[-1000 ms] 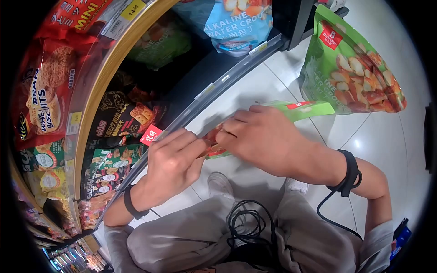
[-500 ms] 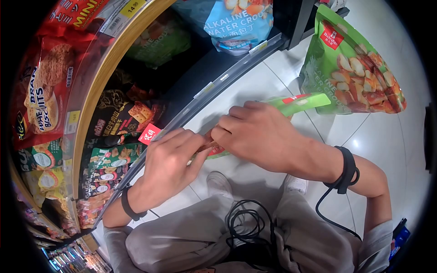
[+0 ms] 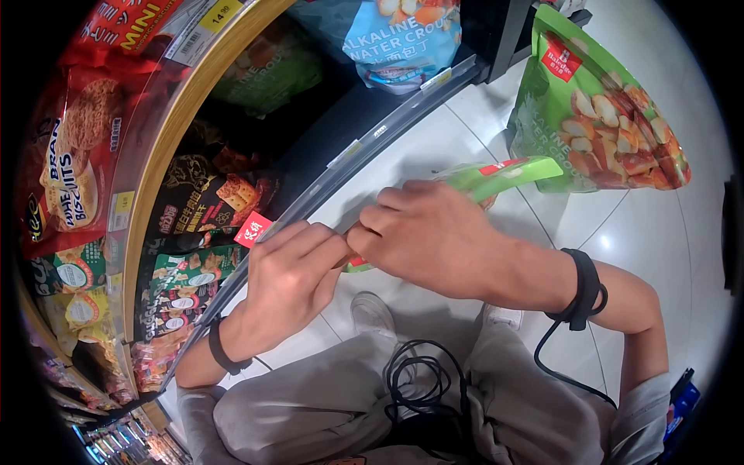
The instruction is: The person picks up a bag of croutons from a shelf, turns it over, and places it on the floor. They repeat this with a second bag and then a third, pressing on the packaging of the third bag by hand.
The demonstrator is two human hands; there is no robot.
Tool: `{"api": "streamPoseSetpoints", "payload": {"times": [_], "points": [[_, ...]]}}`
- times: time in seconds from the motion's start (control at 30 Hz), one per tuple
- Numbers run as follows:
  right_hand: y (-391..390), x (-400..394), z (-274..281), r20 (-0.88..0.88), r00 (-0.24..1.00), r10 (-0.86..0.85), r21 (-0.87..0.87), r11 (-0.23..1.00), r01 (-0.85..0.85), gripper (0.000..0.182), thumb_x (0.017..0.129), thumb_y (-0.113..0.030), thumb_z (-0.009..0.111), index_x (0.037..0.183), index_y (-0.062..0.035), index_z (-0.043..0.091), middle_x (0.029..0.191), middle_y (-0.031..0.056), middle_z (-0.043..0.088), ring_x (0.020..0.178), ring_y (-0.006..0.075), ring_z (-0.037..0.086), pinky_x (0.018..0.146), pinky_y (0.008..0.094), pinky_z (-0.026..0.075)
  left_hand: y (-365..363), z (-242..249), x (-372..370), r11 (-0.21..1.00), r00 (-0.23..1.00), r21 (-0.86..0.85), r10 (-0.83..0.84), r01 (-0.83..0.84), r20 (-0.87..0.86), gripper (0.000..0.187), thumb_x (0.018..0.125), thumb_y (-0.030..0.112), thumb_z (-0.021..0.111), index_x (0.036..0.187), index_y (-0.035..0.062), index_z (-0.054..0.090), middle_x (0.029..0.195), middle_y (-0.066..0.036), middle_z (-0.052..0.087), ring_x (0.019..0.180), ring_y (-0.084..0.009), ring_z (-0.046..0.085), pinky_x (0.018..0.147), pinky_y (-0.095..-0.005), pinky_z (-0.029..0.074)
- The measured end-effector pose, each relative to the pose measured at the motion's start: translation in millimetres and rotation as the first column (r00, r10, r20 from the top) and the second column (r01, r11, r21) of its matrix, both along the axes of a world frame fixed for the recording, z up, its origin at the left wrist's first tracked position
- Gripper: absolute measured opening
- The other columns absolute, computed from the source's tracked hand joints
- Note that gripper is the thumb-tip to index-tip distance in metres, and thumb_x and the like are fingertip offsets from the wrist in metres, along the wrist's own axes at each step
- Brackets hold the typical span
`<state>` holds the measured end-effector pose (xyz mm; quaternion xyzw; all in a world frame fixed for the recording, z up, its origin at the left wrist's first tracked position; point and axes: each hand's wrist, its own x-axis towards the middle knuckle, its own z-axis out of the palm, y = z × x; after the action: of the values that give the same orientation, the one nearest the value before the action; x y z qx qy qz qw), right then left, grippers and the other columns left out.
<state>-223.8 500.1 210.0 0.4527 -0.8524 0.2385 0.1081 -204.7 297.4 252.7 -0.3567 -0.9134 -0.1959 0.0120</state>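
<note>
A green snack bag [image 3: 511,177] with red labels is seen nearly edge-on beneath my hands, most of it hidden by them. My left hand [image 3: 291,283] is closed, its fingers pinched at the bag's near left end. Right up against those fingertips, my right hand [image 3: 430,244] is curled over the bag's upper edge, knuckles up. Beyond it, a larger green bag of croutons [image 3: 612,124] stands upright on the floor.
A curved store shelf [image 3: 380,136] runs along the left, holding a blue crouton bag [image 3: 407,46], red biscuit packs [image 3: 81,147] and several other snack bags. A red promotion tag [image 3: 253,229] sticks out near my left hand. Black cable [image 3: 422,380] lies coiled between my knees.
My right hand has shifted slightly left, so its fingers now meet those of my left hand. The gap between the fingertips has closed.
</note>
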Motion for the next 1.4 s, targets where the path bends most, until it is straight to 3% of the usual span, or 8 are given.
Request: {"api": "streamPoseSetpoints", "payload": {"times": [0.27, 0.43, 0.67, 0.73, 0.87, 1.07, 1.13, 1.4], "points": [[15, -13, 3, 0.003, 0.999, -0.050, -0.006, 0.999, 0.050, 0.014, 0.070, -0.015, 0.065, 0.082, -0.0140, 0.058, 0.076, -0.0011, 0.054, 0.071, 0.0185, 0.059, 0.057, 0.0331, 0.050, -9, 2, 0, 0.987, 0.984, 0.035, 0.154, -0.157, 0.088, 0.022, 0.070, 0.000, 0.079, 0.092, -0.0007, 0.072, 0.078, -0.011, 0.070, 0.066, -0.0211, 0.067, 0.060, -0.0302, 0.052], [18, -11, 9, 0.107, 0.992, -0.062, 0.059, 0.997, 0.056, 0.009, 0.075, -0.015, 0.066, 0.082, -0.0093, 0.062, 0.083, 0.0022, 0.064, 0.087, 0.0204, 0.067, 0.069, 0.0337, 0.056, -12, -2, -1, 0.974, 0.966, 0.054, 0.209, -0.219, 0.155, 0.019, 0.069, -0.002, 0.077, 0.088, -0.0018, 0.073, 0.080, -0.014, 0.072, 0.070, -0.0238, 0.071, 0.064, -0.0289, 0.054], [10, -4, 1, -0.008, 0.996, -0.092, -0.016, 0.996, 0.091, 0.018, 0.070, -0.015, 0.066, 0.084, -0.0127, 0.054, 0.077, -0.0003, 0.053, 0.075, 0.0185, 0.058, 0.061, 0.0331, 0.048, -13, -2, 1, 0.977, 0.973, 0.064, 0.193, -0.202, 0.128, 0.020, 0.067, -0.003, 0.076, 0.087, -0.0027, 0.073, 0.077, -0.014, 0.072, 0.066, -0.0244, 0.070, 0.062, -0.0292, 0.054], [10, -2, 4, 0.000, 1.000, -0.001, 0.004, 1.000, 0.001, 0.009, 0.074, -0.014, 0.064, 0.082, -0.0105, 0.062, 0.080, 0.0011, 0.062, 0.087, 0.0203, 0.064, 0.076, 0.0352, 0.053, -12, 1, 4, 0.983, 0.975, 0.021, 0.177, -0.182, 0.133, 0.019, 0.068, -0.004, 0.075, 0.087, -0.0028, 0.073, 0.076, -0.014, 0.071, 0.064, -0.0242, 0.070, 0.061, -0.0292, 0.054], [10, -2, 5, 0.059, 0.998, 0.007, -0.005, 1.000, -0.007, 0.008, 0.074, -0.014, 0.064, 0.082, -0.0109, 0.063, 0.079, 0.0014, 0.062, 0.087, 0.0207, 0.064, 0.078, 0.0348, 0.051, -10, 1, 5, 0.985, 0.978, 0.029, 0.165, -0.170, 0.125, 0.018, 0.070, -0.002, 0.077, 0.088, -0.0024, 0.073, 0.076, -0.014, 0.071, 0.064, -0.0238, 0.069, 0.061, -0.0288, 0.053], [16, -3, 4, 0.010, 1.000, -0.027, -0.113, 0.993, 0.027, 0.013, 0.070, -0.016, 0.065, 0.076, -0.0134, 0.053, 0.072, -0.0015, 0.052, 0.074, 0.0183, 0.058, 0.066, 0.0322, 0.047, -15, -12, 4, 0.980, 0.992, 0.162, 0.101, -0.112, 0.073, 0.032, 0.066, 0.001, 0.074, 0.098, 0.0014, 0.074, 0.070, -0.012, 0.067, 0.059, -0.0247, 0.063, 0.054, -0.0325, 0.049], [18, -3, 10, 0.114, 0.993, 0.003, -0.003, 1.000, -0.003, 0.008, 0.073, -0.014, 0.064, 0.081, -0.0106, 0.064, 0.078, 0.0025, 0.063, 0.088, 0.0220, 0.064, 0.077, 0.0343, 0.051, -19, -10, 3, 0.996, 0.991, 0.014, 0.083, -0.085, 0.106, 0.028, 0.070, 0.006, 0.073, 0.097, 0.0017, 0.074, 0.069, -0.012, 0.066, 0.058, -0.0260, 0.063, 0.053, -0.0337, 0.049], [21, -1, 7, 0.092, 0.996, 0.011, -0.007, 1.000, -0.010, 0.012, 0.073, -0.012, 0.065, 0.084, -0.0083, 0.062, 0.083, 0.0035, 0.064, 0.089, 0.0226, 0.065, 0.076, 0.0345, 0.051, -18, -5, 3, 0.994, 0.991, -0.099, 0.051, -0.039, 0.127, 0.014, 0.071, 0.010, 0.073, 0.083, 0.0035, 0.073, 0.057, -0.010, 0.058, 0.052, -0.0261, 0.059, 0.048, -0.0350, 0.046]]}}
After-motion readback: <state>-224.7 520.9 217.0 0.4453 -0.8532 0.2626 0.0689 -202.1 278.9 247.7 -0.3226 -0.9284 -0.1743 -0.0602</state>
